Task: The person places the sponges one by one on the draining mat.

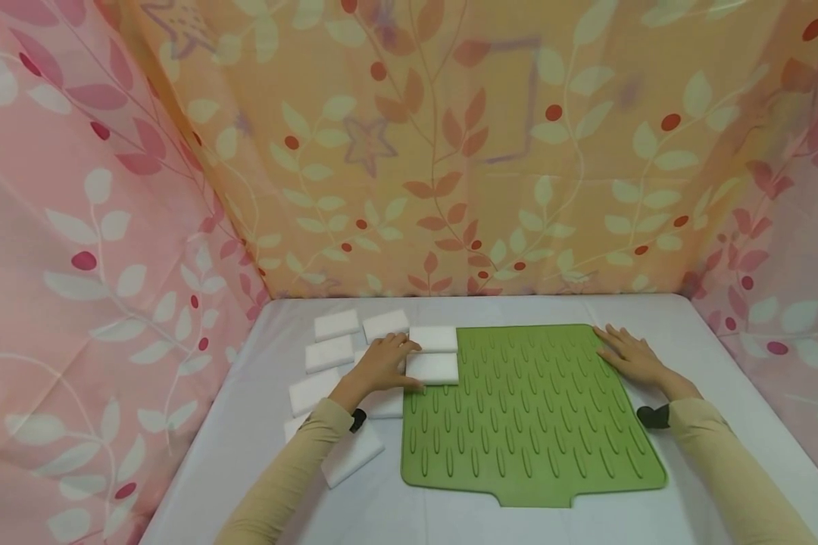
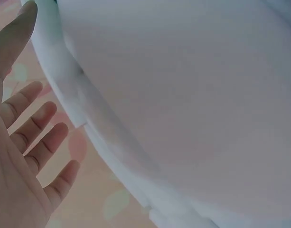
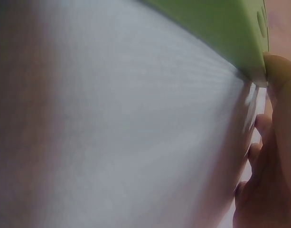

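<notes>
A green ridged mat (image 1: pixel 538 409) with a tab on its near edge lies on the white table. Two white rectangular sponge-like blocks, a far one (image 1: pixel 433 338) and a near one (image 1: pixel 433 369), sit one behind the other at its far left corner. My left hand (image 1: pixel 380 362) is at their left side, fingertips by the far block and thumb by the near one. Its fingers look spread and loosely bent in the left wrist view. My right hand (image 1: pixel 632 357) rests at the mat's far right edge, fingers extended; the right wrist view has the thumb (image 3: pixel 280 71) against the green edge.
Left of the mat lie several more white blocks, among them a far one (image 1: pixel 336 324), one beside it (image 1: pixel 385 324) and a tilted near one (image 1: pixel 354 454). Some are partly hidden under my left arm. Floral curtains (image 1: pixel 450 151) hang behind and beside the table (image 1: pixel 245 454).
</notes>
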Available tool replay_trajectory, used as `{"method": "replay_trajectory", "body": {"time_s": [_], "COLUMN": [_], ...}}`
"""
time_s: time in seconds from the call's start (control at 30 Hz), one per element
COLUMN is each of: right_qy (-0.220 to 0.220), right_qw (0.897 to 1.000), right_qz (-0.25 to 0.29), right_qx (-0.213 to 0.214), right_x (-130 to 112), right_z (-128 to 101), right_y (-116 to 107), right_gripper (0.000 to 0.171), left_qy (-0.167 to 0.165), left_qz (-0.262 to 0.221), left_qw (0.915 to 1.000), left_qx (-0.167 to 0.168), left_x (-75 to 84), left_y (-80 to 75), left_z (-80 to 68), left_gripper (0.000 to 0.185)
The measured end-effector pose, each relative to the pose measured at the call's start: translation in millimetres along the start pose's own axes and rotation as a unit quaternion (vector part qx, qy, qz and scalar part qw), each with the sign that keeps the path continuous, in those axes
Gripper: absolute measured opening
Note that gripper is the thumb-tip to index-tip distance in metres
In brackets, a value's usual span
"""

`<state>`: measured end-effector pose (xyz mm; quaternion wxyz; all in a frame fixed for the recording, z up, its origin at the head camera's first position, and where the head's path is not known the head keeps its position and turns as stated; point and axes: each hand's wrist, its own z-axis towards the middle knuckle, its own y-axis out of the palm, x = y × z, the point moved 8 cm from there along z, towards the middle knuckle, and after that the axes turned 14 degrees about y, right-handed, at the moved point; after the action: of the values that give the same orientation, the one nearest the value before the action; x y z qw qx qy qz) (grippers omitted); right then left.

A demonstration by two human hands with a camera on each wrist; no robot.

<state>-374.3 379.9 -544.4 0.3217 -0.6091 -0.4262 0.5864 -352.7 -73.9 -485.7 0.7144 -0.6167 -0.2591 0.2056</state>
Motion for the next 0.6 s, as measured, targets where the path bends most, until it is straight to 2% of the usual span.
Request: {"method": "replay_trajectory", "body": {"time_s": [0.23,0.6], "right_qy": [0.002,0.002], "right_qw": [1.000,1.000], "right_qz": [0.002,0.000], "right_qx": [-0.003,-0.001], "right_x": [-0.8,0.6], "right_z": [-1.1,0.2], "right_y": [0.6,-0.1], "right_gripper": [0.060,0.060], "left_qy": [-0.006,-0.042], "left_qz": [-0.022,-0.046], "left_qw": [0.9992,0.9967], "left_qx": [0.031,0.052], "left_x": [-7.6,-24.6], "left_y": [-8.8,-18.6], "left_z": [-14.2,-43.7], "left_gripper": [0.068,0.060]}}
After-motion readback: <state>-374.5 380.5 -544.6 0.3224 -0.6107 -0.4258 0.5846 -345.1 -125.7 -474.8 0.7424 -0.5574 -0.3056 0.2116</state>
